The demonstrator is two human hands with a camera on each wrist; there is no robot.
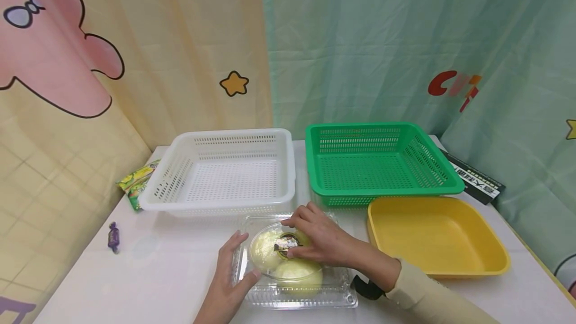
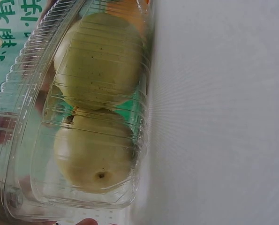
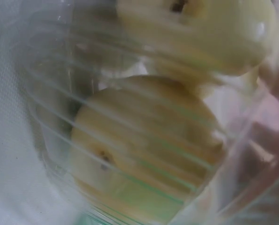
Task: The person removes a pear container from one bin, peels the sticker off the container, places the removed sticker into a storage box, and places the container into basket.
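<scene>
A clear plastic clamshell box (image 1: 333,291) lies on the table in front of me, its lid down. Several round, pale yellow-green fruits (image 2: 97,61) show through its walls, pear-like with small dark pits. A dark round label (image 1: 286,245) sits on the lid. My left hand (image 1: 230,274) is at the box's left side, thumb and fingers spread apart along it. Across the lid reaches my right hand (image 1: 317,236), its thumb by the label and its bent fingers touching the top. The right wrist view is blurred, with one fruit (image 3: 144,150) behind ribbed plastic.
Behind the box stand a white basket (image 1: 216,203) and a green basket (image 1: 387,191). A yellow tub (image 1: 438,269) is right of my forearm. At the left are a purple wrapped candy (image 1: 114,238) and a green-yellow packet (image 1: 136,184). A black printed box (image 1: 477,179) lies behind the green basket.
</scene>
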